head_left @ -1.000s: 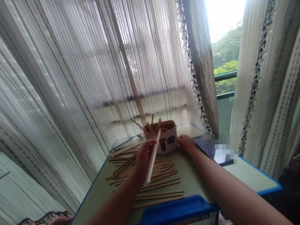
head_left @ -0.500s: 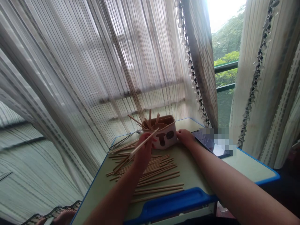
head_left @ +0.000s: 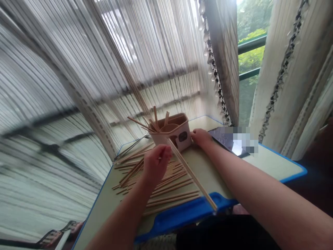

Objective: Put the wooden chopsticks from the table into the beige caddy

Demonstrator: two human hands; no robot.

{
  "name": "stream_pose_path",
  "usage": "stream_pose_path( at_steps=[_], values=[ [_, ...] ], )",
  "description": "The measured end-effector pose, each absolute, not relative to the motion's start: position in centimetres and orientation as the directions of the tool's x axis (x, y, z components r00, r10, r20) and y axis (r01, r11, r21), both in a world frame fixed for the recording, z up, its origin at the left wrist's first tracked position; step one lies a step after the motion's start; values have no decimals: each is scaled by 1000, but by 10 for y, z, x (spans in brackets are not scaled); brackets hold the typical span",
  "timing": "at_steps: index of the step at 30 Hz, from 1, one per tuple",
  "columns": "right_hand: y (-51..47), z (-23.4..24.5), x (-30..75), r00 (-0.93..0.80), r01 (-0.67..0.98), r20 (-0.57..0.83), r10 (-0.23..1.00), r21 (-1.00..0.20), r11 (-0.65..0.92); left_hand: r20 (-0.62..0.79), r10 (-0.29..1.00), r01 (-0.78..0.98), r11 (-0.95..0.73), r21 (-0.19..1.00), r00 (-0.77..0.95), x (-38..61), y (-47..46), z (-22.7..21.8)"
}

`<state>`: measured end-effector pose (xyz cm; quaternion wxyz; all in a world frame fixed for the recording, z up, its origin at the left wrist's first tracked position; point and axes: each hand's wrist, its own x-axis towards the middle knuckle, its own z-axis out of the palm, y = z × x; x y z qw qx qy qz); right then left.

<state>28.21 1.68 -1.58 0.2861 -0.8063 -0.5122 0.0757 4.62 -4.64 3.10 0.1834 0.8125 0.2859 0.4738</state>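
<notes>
My left hand (head_left: 156, 162) is closed on light wooden chopsticks (head_left: 193, 174), in front of a white and brown utensil holder (head_left: 173, 136). They slant from my fingers down to the right, their lower ends over the table's blue front edge. My right hand (head_left: 199, 136) rests against the holder's right side, its fingers curled and partly hidden. A few chopsticks (head_left: 155, 116) stand tilted in the holder's left part. Several more chopsticks (head_left: 169, 189) lie in loose rows on the table, partly behind my left forearm.
The pale table (head_left: 275, 163) has a blue rim and a blue front ledge (head_left: 179, 212). A dark tablet-like device (head_left: 226, 139) lies right of the holder. Thin metal utensils (head_left: 131, 147) lie at the back left. Striped curtains (head_left: 156, 52) hang behind the table.
The chopsticks in my left hand have swung from pointing up right to slanting down right toward the front edge. My right hand stays at the holder. The camera view has shifted somewhat.
</notes>
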Motion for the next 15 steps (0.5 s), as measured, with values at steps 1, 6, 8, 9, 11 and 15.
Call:
stream_pose_path(
  at_steps=[1,6,8,9,11,15],
  values=[
    [17,-15,282,466,780,165,869,-540,-316,664,631,319,-776,545,401,47,-46,30],
    [16,-14,282,470,773,159,868,-549,-317,646,627,399,-777,486,435,49,-36,26],
    [15,-14,282,469,772,159,869,-551,-316,658,600,399,-798,451,455,49,-33,26],
    [15,-13,282,468,771,156,870,-552,-316,658,578,385,-815,433,483,49,-34,27],
    [14,-12,282,466,769,154,872,-557,-313,624,490,325,-871,368,608,50,-37,28],
    [12,-11,282,461,766,150,875,-565,-307,373,220,165,-971,173,902,62,-50,20]
  ],
)
